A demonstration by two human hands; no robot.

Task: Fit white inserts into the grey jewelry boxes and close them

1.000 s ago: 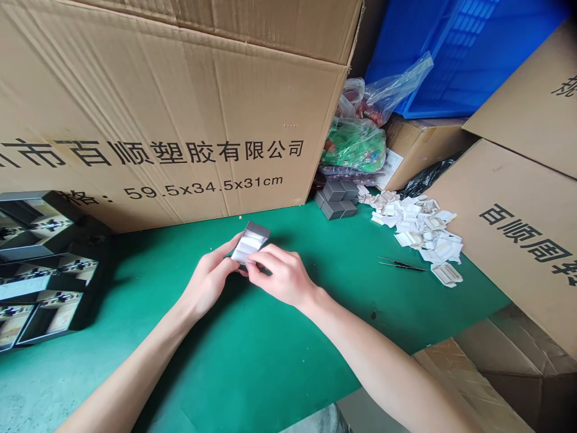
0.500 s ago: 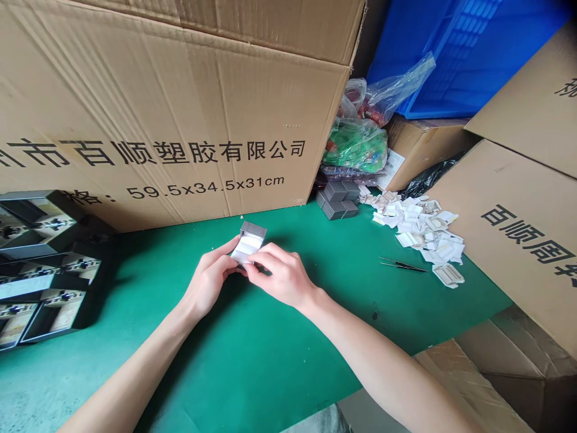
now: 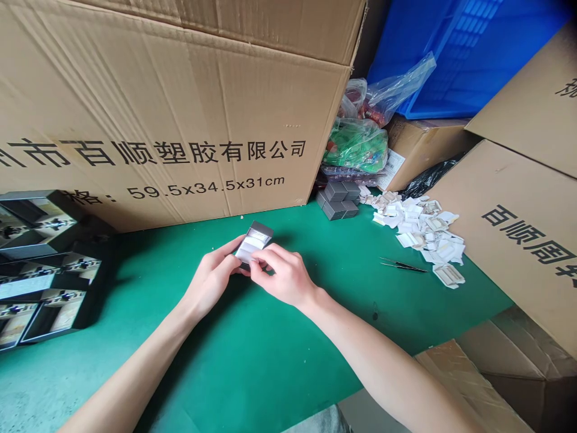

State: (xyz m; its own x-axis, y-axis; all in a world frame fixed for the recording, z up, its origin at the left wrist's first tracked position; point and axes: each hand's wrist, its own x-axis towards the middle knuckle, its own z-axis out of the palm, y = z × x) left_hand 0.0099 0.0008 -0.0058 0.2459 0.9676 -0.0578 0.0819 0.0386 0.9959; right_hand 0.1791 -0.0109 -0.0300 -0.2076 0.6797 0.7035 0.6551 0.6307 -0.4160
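A small grey jewellery box [image 3: 261,230] with its lid raised shows a white lining, held over the green table. My left hand [image 3: 215,270] is closed around its left and lower side, the thumb near the white insert [image 3: 251,245]. On the box's right front edge rest the pinched fingers of my right hand [image 3: 282,269]; whether they grip a part of the insert is hidden. Several shut grey boxes [image 3: 337,200] are stacked beyond, to the right. Near them is a heap of white inserts [image 3: 419,225].
Tweezers [image 3: 403,265] lie on the green table [image 3: 252,355]. A large cardboard carton [image 3: 180,108] stands along the back, and another carton [image 3: 509,198] is at right. Dark open-fronted boxes [image 3: 45,270] are stacked at left. Plastic bags [image 3: 358,144] and a blue crate [image 3: 451,66] fill the far corner.
The jewellery box has shifted slightly right and turned clockwise in my left hand. My right hand's fingers have curled in closer at its right front edge.
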